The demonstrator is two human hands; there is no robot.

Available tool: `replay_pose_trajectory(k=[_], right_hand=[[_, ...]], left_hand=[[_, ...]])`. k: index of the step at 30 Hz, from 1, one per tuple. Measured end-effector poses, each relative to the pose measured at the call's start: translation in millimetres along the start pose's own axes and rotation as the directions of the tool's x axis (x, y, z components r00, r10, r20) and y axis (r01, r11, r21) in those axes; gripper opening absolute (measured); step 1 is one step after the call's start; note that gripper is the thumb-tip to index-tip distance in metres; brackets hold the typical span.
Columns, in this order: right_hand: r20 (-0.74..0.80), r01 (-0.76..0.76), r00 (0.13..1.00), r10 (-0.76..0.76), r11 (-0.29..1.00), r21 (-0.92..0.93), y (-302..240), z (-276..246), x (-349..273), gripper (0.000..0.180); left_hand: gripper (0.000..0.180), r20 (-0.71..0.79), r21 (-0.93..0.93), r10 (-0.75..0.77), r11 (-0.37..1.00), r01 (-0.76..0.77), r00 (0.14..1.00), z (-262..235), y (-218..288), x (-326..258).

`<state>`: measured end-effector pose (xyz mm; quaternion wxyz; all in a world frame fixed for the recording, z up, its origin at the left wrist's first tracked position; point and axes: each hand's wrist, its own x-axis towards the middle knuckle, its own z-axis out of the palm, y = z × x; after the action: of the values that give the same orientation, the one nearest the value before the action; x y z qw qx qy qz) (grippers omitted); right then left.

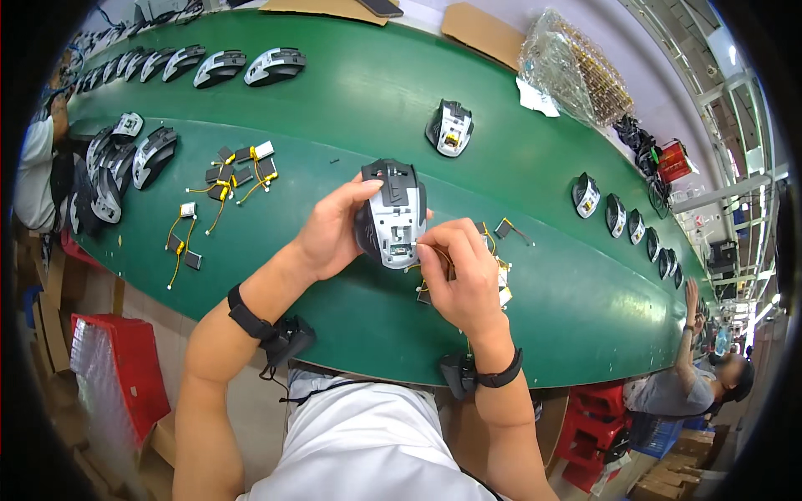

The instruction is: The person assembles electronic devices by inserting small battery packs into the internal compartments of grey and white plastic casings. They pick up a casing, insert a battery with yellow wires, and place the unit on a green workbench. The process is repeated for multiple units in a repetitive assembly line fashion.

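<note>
In front of me my left hand (331, 227) is closed around the side of a computer mouse (396, 209), black and silver-grey, with its inner parts exposed. A small rectangular cutout near the mouse's lower end shows a green circuit board. At that end my right hand (468, 275) pinches a thin battery wire (447, 260); its tip, at the cutout's edge, is mostly covered by my fingers. Small battery packs (504, 280) with yellow wires lie beneath and beside my right hand, partly hidden. More wired battery packs (224, 177) are scattered to the left.
Another mouse (451, 129) with a yellow part inside stands beyond my hands on the green table (351, 108). Mice line the far left (219, 68) and right (616, 215); several cluster at left (107, 188). Bubble wrap (572, 67) lies at the back. A co-worker (681, 384) sits at right.
</note>
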<state>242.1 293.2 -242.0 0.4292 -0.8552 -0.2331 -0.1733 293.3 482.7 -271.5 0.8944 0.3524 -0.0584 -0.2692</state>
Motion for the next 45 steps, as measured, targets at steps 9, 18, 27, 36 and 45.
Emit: replay_pose_trajectory(k=[9,18,27,36,45], right_hand=[[-0.109,0.079,0.991,-0.076,0.997,0.019,-13,6,-4,0.017],[-0.002,0.079,0.997,-0.079,0.997,0.006,-9,16,-6,0.019],[0.124,-0.012,0.992,0.0,0.995,0.096,-6,16,-6,0.016],[0.12,-0.107,0.989,0.087,0.98,0.168,-7,21,-9,0.012],[0.064,-0.065,0.996,0.057,0.989,0.131,-6,24,-9,0.011]], left_hand=[[0.065,-0.022,0.135,0.046,0.99,-0.043,0.999,3,-6,-5],[0.058,-0.043,0.129,-0.003,0.992,0.009,0.999,1,-3,-5],[0.055,-0.105,0.121,-0.037,0.991,0.05,0.994,4,-2,-6],[0.056,-0.123,0.117,-0.036,0.992,0.05,0.992,1,-3,-6],[0.053,-0.149,0.12,-0.03,0.992,0.048,0.988,5,-3,-5]])
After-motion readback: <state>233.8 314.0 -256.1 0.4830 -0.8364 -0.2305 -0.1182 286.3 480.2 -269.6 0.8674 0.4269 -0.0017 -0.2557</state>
